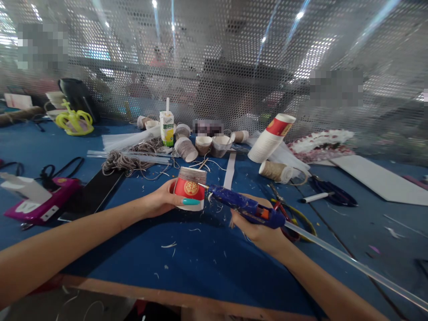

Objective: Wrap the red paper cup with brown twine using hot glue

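Perforated metal screening (187, 80) backs a blue tabletop (133, 249) where a bare left hand (166, 198) curls around a red paper cup (189, 192), thumb across its front; the right hand (262, 229) wraps the handle of a blue glue gun (239, 203), its nozzle (203, 185) beside the cup's wound cord (193, 174), contact unclear.

This person's left forearm (83, 235) and right forearm (314, 277) are both bare, from what I can see; on the left hand (164, 199), the long thumbnail (190, 202) is a bright turquoise and tapers toward its tip.
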{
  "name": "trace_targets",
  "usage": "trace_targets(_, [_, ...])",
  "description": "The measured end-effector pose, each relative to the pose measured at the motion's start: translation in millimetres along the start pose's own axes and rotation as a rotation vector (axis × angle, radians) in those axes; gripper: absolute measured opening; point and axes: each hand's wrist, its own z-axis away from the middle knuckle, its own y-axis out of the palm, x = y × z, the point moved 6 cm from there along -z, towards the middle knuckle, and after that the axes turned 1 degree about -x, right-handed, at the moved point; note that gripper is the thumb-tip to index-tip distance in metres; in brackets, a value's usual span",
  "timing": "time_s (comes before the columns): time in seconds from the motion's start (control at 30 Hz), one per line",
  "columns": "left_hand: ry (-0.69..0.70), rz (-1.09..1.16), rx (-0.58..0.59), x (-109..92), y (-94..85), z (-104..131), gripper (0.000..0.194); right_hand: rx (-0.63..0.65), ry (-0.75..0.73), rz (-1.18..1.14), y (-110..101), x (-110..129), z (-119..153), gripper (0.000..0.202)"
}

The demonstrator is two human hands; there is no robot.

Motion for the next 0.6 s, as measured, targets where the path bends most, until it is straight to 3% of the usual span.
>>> trace_targets(0.6, [-0.017, 0.036, 0.022, -0.6, 1.2, 1.2, 0.057, -0.018, -0.001, 0.019, -2.0, -0.8, 1.4, 0.025])
